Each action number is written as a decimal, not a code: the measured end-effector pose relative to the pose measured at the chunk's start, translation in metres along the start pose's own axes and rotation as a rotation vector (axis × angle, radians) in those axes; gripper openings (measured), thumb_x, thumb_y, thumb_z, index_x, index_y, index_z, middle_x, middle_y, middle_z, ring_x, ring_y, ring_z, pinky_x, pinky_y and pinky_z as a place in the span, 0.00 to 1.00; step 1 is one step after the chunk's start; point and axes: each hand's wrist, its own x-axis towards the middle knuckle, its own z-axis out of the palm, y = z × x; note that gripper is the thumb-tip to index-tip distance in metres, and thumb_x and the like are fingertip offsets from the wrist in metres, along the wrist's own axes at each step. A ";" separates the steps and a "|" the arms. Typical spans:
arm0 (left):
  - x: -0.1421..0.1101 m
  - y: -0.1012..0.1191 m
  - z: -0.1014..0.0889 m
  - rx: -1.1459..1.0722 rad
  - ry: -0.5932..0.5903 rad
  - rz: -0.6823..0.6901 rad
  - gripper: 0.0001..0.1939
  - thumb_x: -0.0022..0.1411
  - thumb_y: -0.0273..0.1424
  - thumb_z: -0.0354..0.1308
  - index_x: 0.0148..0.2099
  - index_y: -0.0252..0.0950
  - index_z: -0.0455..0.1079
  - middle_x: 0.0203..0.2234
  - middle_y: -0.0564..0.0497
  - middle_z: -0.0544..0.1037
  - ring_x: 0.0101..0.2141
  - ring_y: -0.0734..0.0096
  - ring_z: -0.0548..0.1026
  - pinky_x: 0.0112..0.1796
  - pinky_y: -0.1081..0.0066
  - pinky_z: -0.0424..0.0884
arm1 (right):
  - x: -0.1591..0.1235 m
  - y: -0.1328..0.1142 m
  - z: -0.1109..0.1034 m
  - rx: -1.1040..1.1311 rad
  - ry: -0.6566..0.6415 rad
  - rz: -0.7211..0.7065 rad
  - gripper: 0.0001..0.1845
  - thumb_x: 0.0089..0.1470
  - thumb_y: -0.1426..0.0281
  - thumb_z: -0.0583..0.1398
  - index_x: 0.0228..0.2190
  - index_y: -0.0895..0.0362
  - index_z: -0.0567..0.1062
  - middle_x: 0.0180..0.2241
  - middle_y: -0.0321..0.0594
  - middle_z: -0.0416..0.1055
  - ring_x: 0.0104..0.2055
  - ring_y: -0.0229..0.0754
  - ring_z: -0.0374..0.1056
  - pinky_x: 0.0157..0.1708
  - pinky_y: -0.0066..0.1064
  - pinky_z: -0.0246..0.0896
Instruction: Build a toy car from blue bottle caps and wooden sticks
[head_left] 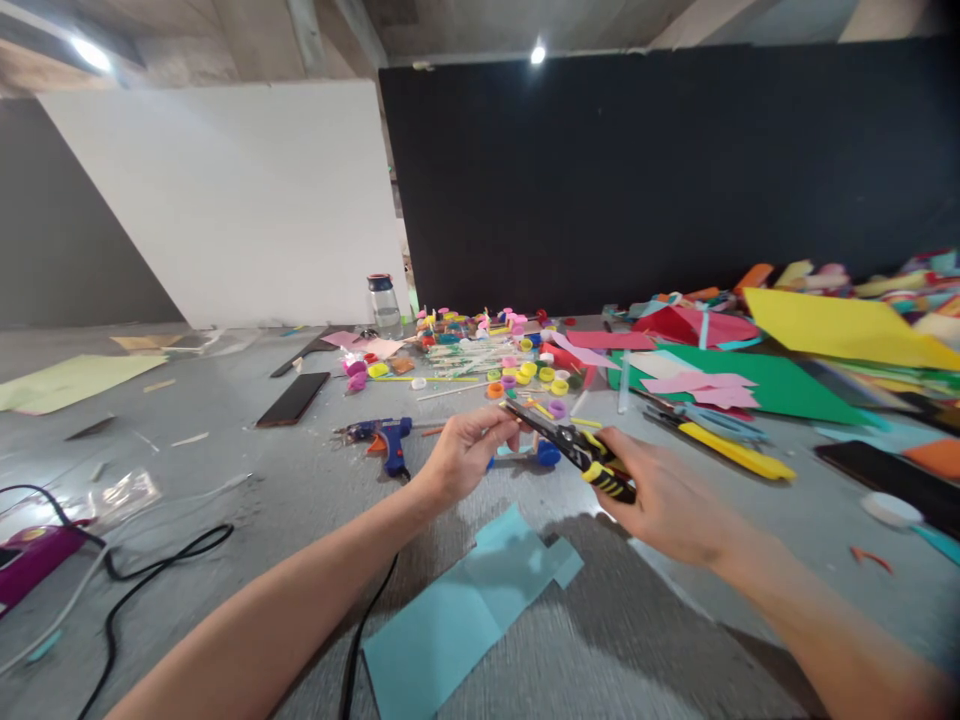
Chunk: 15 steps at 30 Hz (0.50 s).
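Backing the gray surface stands black panelling

Left of the flat, light-blue cut-paper sheet, the person's bare left forearm narrows toward a bare left hand; right of it, the bare right forearm, blurred at its near end, meets a bare right hand.

The pliers are black, their handles yellow with black stripes. The glue gun is blue with an orange trigger; the round cap is deep blue. The paper cutout is plain light blue, the power strip purple, the back panels white and black.
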 end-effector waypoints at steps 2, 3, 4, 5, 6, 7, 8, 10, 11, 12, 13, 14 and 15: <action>0.001 0.000 0.001 -0.034 -0.009 -0.002 0.16 0.65 0.37 0.60 0.27 0.34 0.75 0.28 0.49 0.80 0.34 0.67 0.74 0.41 0.69 0.66 | 0.000 0.001 0.000 -0.028 -0.016 0.029 0.08 0.56 0.68 0.56 0.38 0.54 0.63 0.30 0.42 0.71 0.30 0.50 0.67 0.29 0.37 0.52; 0.001 0.000 0.001 -0.056 -0.012 -0.006 0.15 0.65 0.37 0.60 0.28 0.34 0.76 0.28 0.49 0.80 0.34 0.66 0.75 0.42 0.69 0.67 | 0.000 0.002 0.000 -0.022 -0.018 0.045 0.07 0.56 0.68 0.56 0.38 0.54 0.63 0.29 0.41 0.70 0.30 0.49 0.66 0.29 0.37 0.51; 0.002 0.001 0.002 -0.080 -0.014 -0.012 0.14 0.65 0.37 0.61 0.30 0.35 0.77 0.28 0.49 0.80 0.34 0.66 0.75 0.42 0.68 0.67 | 0.000 0.002 0.001 0.001 -0.010 0.057 0.07 0.56 0.67 0.56 0.38 0.54 0.63 0.29 0.41 0.71 0.30 0.49 0.67 0.29 0.37 0.52; 0.002 0.003 0.003 -0.107 -0.012 -0.020 0.13 0.65 0.37 0.61 0.31 0.35 0.78 0.28 0.49 0.81 0.35 0.66 0.75 0.43 0.68 0.67 | 0.000 0.002 0.002 0.043 0.006 0.064 0.08 0.57 0.67 0.56 0.39 0.54 0.64 0.31 0.41 0.71 0.32 0.49 0.67 0.30 0.37 0.54; 0.003 0.004 0.003 -0.136 -0.008 -0.031 0.12 0.64 0.37 0.61 0.33 0.35 0.79 0.28 0.49 0.81 0.35 0.66 0.76 0.44 0.68 0.67 | 0.001 0.002 0.002 0.102 0.024 0.067 0.09 0.57 0.66 0.56 0.40 0.54 0.64 0.32 0.41 0.72 0.33 0.49 0.68 0.32 0.37 0.56; 0.004 0.005 0.004 -0.169 0.001 -0.043 0.11 0.64 0.37 0.62 0.36 0.35 0.79 0.28 0.49 0.82 0.35 0.66 0.76 0.44 0.68 0.67 | 0.001 0.002 0.003 0.170 0.042 0.069 0.09 0.59 0.65 0.56 0.40 0.53 0.64 0.33 0.40 0.72 0.34 0.48 0.68 0.33 0.37 0.57; 0.004 0.006 0.004 -0.206 0.015 -0.058 0.10 0.64 0.37 0.62 0.38 0.35 0.79 0.29 0.49 0.82 0.35 0.67 0.76 0.43 0.68 0.67 | 0.002 0.002 0.003 0.237 0.059 0.071 0.08 0.60 0.64 0.55 0.40 0.53 0.64 0.33 0.39 0.71 0.34 0.46 0.68 0.33 0.36 0.59; 0.005 0.008 0.003 -0.292 0.050 -0.093 0.10 0.64 0.37 0.63 0.40 0.35 0.77 0.30 0.48 0.83 0.33 0.69 0.76 0.39 0.70 0.67 | 0.004 0.004 0.004 0.329 0.084 0.091 0.07 0.61 0.62 0.55 0.38 0.52 0.64 0.31 0.36 0.69 0.32 0.44 0.67 0.32 0.35 0.60; 0.006 0.008 0.003 -0.341 0.067 -0.112 0.10 0.64 0.37 0.63 0.40 0.35 0.77 0.30 0.48 0.83 0.32 0.70 0.75 0.37 0.71 0.67 | 0.004 0.005 0.004 0.348 0.090 0.102 0.07 0.61 0.61 0.55 0.36 0.51 0.64 0.30 0.34 0.68 0.31 0.43 0.66 0.31 0.34 0.60; 0.006 0.008 0.002 -0.391 0.082 -0.130 0.10 0.63 0.37 0.64 0.38 0.35 0.76 0.30 0.48 0.83 0.32 0.71 0.75 0.35 0.72 0.66 | 0.004 0.006 0.005 0.352 0.091 0.109 0.08 0.61 0.61 0.55 0.36 0.51 0.64 0.29 0.34 0.68 0.31 0.43 0.66 0.30 0.34 0.60; 0.007 0.008 0.002 -0.443 0.096 -0.147 0.10 0.62 0.38 0.65 0.36 0.35 0.75 0.31 0.48 0.83 0.32 0.71 0.75 0.34 0.73 0.67 | 0.004 0.007 0.006 0.349 0.091 0.110 0.08 0.60 0.61 0.56 0.37 0.52 0.64 0.30 0.35 0.69 0.32 0.44 0.67 0.32 0.35 0.61; 0.007 0.008 0.002 -0.495 0.108 -0.163 0.11 0.60 0.38 0.66 0.34 0.35 0.74 0.31 0.48 0.82 0.33 0.71 0.75 0.33 0.73 0.67 | 0.004 0.007 0.007 0.345 0.088 0.105 0.09 0.60 0.61 0.57 0.39 0.52 0.65 0.33 0.37 0.71 0.34 0.45 0.68 0.34 0.36 0.63; 0.008 0.009 0.002 -0.545 0.122 -0.177 0.12 0.58 0.37 0.68 0.33 0.34 0.73 0.32 0.48 0.81 0.33 0.72 0.75 0.32 0.74 0.68 | 0.004 0.008 0.009 0.343 0.086 0.098 0.11 0.59 0.61 0.58 0.42 0.52 0.66 0.36 0.39 0.73 0.37 0.47 0.70 0.37 0.37 0.64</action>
